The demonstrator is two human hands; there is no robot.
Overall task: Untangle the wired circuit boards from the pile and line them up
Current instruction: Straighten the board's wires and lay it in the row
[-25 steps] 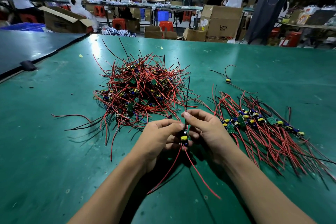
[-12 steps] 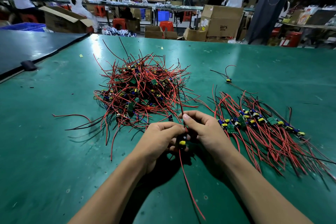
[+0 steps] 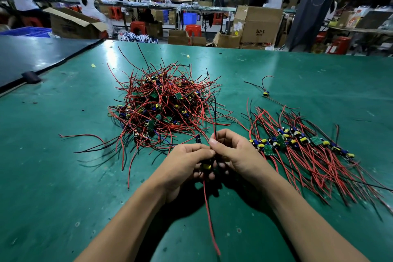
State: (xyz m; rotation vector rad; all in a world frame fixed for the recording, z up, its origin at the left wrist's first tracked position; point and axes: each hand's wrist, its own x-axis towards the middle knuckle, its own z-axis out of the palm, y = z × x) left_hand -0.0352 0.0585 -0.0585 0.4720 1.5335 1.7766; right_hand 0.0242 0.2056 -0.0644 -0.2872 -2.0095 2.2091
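Note:
A tangled pile of small circuit boards with red and black wires [image 3: 161,106] lies in the middle of the green table [image 3: 63,166]. To the right, a row of boards with their wires combed out [image 3: 302,144] lies side by side. Between them, near me, my left hand [image 3: 185,168] grips one small board [image 3: 206,166] with a yellow part. My right hand [image 3: 234,153] pinches that board's upper wires, which stand up between my fingertips. A red wire [image 3: 209,219] hangs down from the board toward me.
One lone wired board [image 3: 265,93] lies apart at the back right. A dark table [image 3: 32,59] adjoins on the left. Beyond the far edge stand cardboard boxes [image 3: 257,25], red stools and several people at work benches.
The two lower red wires, spread apart a second ago, now hang together as one strand. The upper wires have been drawn upright between my right fingertips. Both hands stayed in place.

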